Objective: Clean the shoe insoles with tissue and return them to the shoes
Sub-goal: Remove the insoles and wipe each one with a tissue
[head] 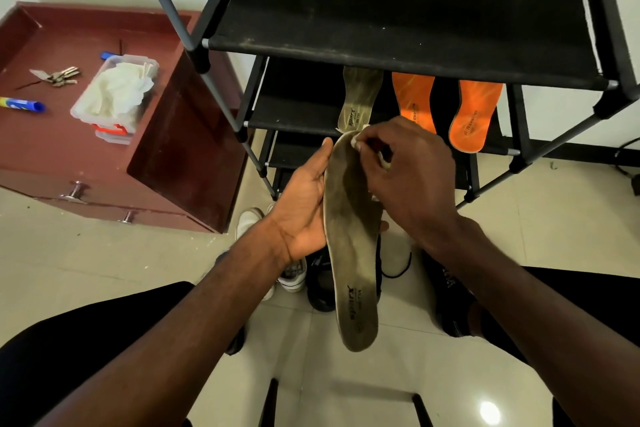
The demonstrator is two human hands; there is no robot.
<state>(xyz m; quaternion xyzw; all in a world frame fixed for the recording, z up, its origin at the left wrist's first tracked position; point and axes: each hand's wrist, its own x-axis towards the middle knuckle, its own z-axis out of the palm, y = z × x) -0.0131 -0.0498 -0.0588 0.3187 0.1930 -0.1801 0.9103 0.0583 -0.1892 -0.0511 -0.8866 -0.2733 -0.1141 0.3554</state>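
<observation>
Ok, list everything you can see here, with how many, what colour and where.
Held insole: one, dirty grey-green, in both hands.
Tissue: one, white, under the right hand.
Shelf insoles: one grey-green, two orange, on the rack's middle shelf.
Shoe rack: one, black, ahead.
Shoes: several, white and black, on the floor.
Tissue box: one, clear, on the red cabinet.
Keys: one bunch, on the cabinet.
Left hand: grip on the insole's edge.
Right hand: presses tissue on the insole.

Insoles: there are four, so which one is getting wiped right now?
The dirty grey insole held in the left hand, wiped near its toe by the right hand with tissue. The other three lie on the rack.
</observation>
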